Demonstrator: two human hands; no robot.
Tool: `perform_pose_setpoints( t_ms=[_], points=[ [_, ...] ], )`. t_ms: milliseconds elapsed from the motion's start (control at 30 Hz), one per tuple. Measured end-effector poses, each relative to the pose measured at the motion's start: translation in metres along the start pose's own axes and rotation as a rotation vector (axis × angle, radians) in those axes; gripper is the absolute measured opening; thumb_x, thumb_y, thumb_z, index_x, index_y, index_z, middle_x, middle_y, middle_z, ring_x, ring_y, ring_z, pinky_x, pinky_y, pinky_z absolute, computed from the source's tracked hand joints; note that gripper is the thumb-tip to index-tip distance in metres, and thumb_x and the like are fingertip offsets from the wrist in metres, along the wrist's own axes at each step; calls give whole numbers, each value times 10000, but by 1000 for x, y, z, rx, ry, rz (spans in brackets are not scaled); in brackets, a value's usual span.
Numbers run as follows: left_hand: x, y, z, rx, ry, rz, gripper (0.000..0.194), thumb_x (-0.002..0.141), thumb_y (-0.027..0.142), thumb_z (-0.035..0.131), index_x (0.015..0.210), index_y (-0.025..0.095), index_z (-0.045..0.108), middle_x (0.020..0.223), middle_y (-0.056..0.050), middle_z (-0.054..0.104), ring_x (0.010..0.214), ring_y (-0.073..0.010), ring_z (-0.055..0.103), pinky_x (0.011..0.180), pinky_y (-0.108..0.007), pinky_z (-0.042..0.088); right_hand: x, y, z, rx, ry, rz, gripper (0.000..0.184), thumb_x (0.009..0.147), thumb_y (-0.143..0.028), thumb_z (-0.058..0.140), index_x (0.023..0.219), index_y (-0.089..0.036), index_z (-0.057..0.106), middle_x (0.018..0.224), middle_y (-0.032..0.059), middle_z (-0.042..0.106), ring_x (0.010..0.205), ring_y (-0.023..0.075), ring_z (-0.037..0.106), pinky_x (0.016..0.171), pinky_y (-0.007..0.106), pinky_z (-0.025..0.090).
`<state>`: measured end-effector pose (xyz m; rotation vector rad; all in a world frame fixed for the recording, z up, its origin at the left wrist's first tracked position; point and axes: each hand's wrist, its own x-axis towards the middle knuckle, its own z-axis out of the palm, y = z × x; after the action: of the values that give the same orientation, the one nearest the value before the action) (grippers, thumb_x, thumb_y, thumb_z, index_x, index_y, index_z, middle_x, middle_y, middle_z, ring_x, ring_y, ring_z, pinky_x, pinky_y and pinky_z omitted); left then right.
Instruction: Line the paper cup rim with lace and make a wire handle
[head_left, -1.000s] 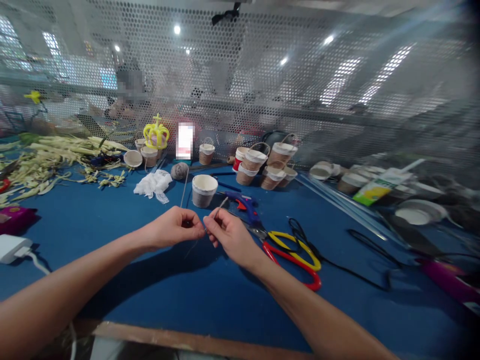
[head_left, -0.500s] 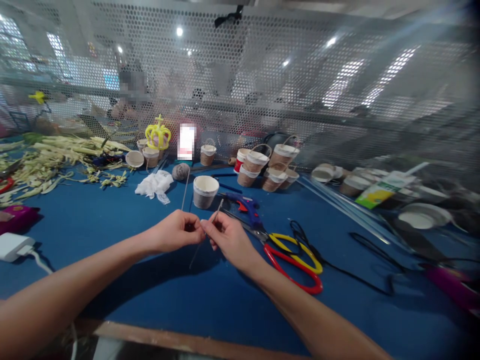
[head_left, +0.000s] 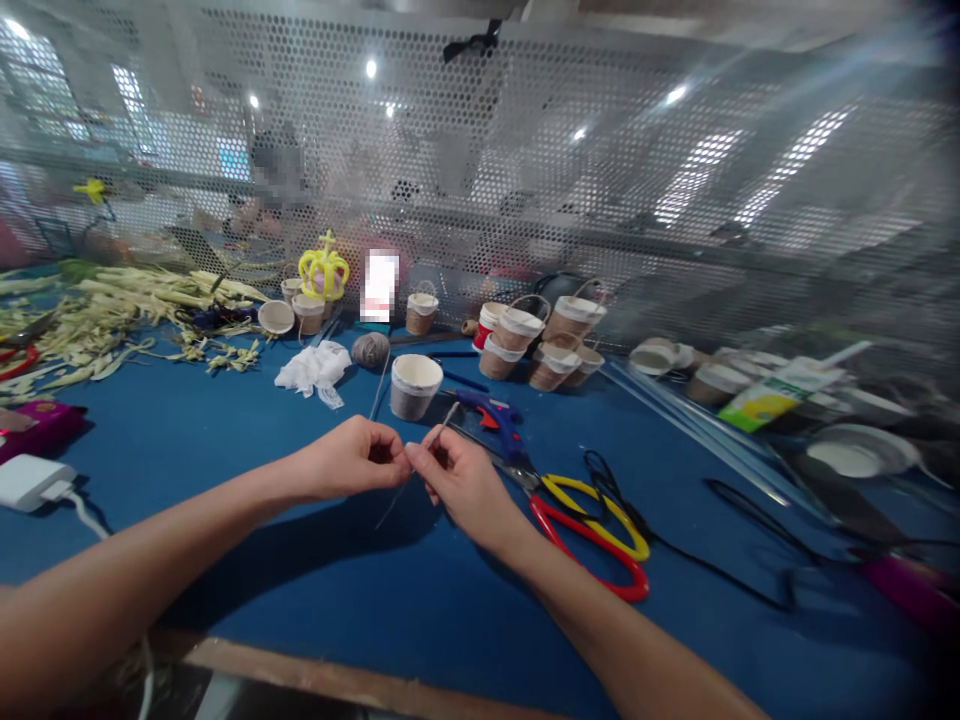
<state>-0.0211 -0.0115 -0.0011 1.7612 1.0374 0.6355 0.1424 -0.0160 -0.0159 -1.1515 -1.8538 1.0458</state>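
Note:
My left hand (head_left: 360,460) and my right hand (head_left: 459,480) meet above the blue table, fingertips close together. Both are closed in a pinch on grey yarn (head_left: 380,388), which runs from a grey yarn ball (head_left: 371,350) down to my left fingers. A thin grey strand sticks up past my right fingers, and a loose end hangs below the hands. Just beyond them stands a small grey-wrapped cup (head_left: 416,388) with a white rim. Behind my right hand lie a blue hot glue gun (head_left: 501,425) and scissors (head_left: 592,520) with red and yellow handles.
Small cups with handles (head_left: 512,330) stand along a perforated metal screen (head_left: 450,150). A crumpled white cloth (head_left: 315,372) and a pile of pale dried husks (head_left: 150,300) lie left. Clear glue sticks (head_left: 697,435) and a drink carton (head_left: 780,390) are right. A white charger (head_left: 37,482) sits front left.
The view has shifted slightly, so the table things appear a little further right and lower. My hands stay pinched together on the yarn; the loose strand's angle varies slightly.

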Motion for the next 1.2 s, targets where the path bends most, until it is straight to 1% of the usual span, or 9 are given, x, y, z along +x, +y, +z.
perform_pose_setpoints(
  t_ms=[200,300,467,567,667,767,1000,1100,1200],
  points=[
    [0,-2,5,-24,33,-8,219,667,299,548,548,137,461,496,71,385,470,-51,295,436,-184,229,-1,-2,1,-65,26,-16,266,790,-402,502,653,-182,442,512,-52,430,439,80,409,424,213,329],
    [0,-3,7,-55,25,-12,209,665,295,556,562,132,477,506,67,394,481,-55,303,448,-190,233,-1,-4,0,-55,17,-3,298,771,-428,524,626,-188,424,486,-59,413,426,79,397,415,213,319],
    [0,-3,5,-181,-49,-26,179,657,288,574,614,118,536,549,52,455,512,-62,340,493,-202,254,-1,-6,-5,187,-128,20,305,773,-481,491,714,-187,437,585,-49,446,475,78,435,437,209,379],
    [0,-2,3,-202,-80,-36,201,653,307,583,604,121,522,536,59,433,503,-60,323,494,-205,240,0,-6,-7,225,-168,39,297,768,-466,506,708,-187,427,565,-63,423,463,69,411,428,198,369],
    [-1,1,-1,-151,-77,0,208,676,315,569,620,119,530,555,52,442,511,-63,330,498,-204,248,1,-5,-7,229,-144,65,284,774,-440,513,689,-190,408,519,-82,400,431,60,393,419,193,352],
    [-3,5,-4,-19,-75,57,194,708,298,540,636,118,540,574,45,455,525,-66,346,507,-196,276,1,-4,-5,272,-142,106,291,764,-442,525,684,-191,400,513,-88,398,418,57,396,406,190,347],
    [-4,5,-4,230,8,155,185,765,263,475,655,127,537,579,38,479,539,-74,390,516,-186,319,1,-3,-3,328,-118,133,311,739,-457,551,680,-185,412,525,-84,409,409,51,397,390,186,341],
    [-4,4,-4,236,23,143,154,753,242,478,674,129,547,581,37,490,533,-74,399,514,-187,323,2,-4,-2,314,-96,128,303,744,-450,543,680,-187,407,524,-83,416,404,52,399,389,189,343],
    [-4,3,-1,145,13,102,144,733,246,488,665,130,541,575,41,485,518,-71,395,502,-187,321,1,-6,-1,248,-46,119,283,753,-433,532,674,-188,412,504,-83,420,394,57,407,397,196,348]
  ],
)
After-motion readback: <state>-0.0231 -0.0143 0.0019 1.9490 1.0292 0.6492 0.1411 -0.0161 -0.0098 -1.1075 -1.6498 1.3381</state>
